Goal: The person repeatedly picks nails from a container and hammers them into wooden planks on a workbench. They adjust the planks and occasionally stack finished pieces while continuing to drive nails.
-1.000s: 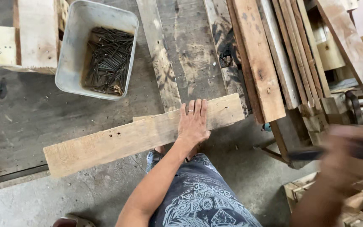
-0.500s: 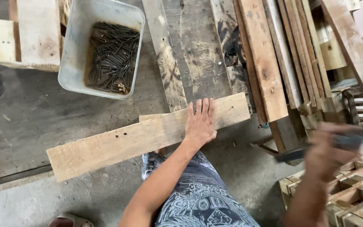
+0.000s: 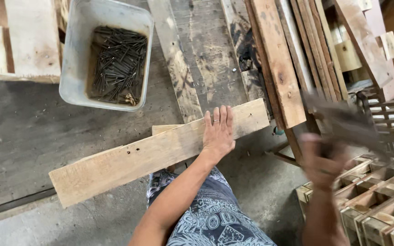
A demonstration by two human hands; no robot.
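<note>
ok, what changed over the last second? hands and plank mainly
The right hand has swung up from the lower right edge, lifting a dark, motion-blurred tool toward the pale wooden plank; what kind of tool is unclear. The left hand stays flat on the plank, which has not shifted. The grey plastic tub of dark nails is unmoved.

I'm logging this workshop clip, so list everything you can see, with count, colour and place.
Pale wooden plank: one, light tan, lying slantwise across the middle.
Grey plastic tub: one, upper left, on the floor.
Dark rusty nails: many, brown-black, inside the tub.
Weathered boards: several, brown, stacked upper right.
Slatted wooden crates: some, tan, lower right.
Pale wooden block: one, top left.
Left hand: flat on the plank, ring on one finger.
Right hand: blurred, grip on a dark blurred tool.
</note>
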